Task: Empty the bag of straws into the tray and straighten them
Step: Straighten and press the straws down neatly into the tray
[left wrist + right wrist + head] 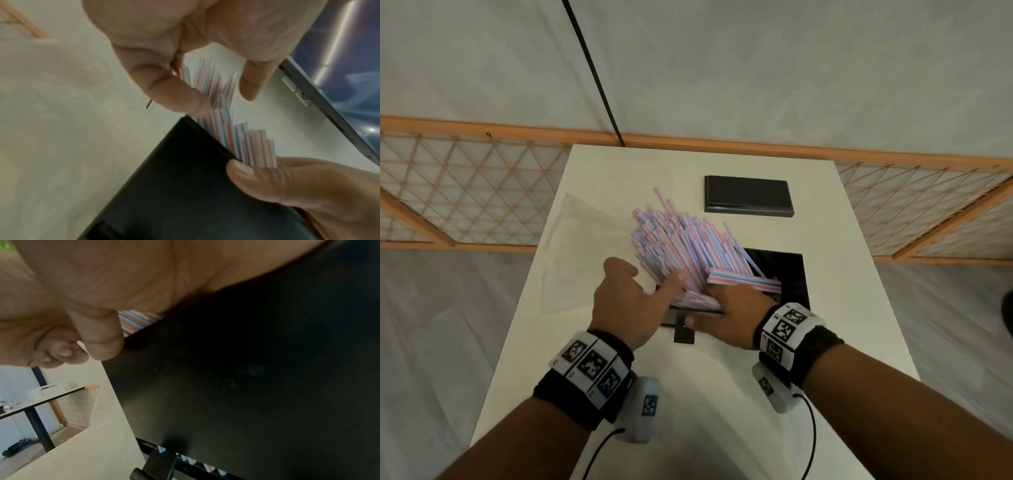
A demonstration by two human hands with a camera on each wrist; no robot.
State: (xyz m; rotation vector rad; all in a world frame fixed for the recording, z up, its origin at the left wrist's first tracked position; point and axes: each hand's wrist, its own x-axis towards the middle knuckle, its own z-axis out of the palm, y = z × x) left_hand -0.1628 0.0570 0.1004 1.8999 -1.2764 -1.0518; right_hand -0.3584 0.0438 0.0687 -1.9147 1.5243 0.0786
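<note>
On the white table (702, 394), the black tray (791, 274) holds a fanned, tilted heap of striped straws (681, 246), many overhanging its far-left rim. Right hand (732, 318) grips the tray's near edge; left hand (630, 301) presses loosely open fingers against the heap. A hard shove could spill straws onto the table.

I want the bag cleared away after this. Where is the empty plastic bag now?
In the head view the clear bag lies flat on the white table, left of the straws and just beyond the left hand.
</note>
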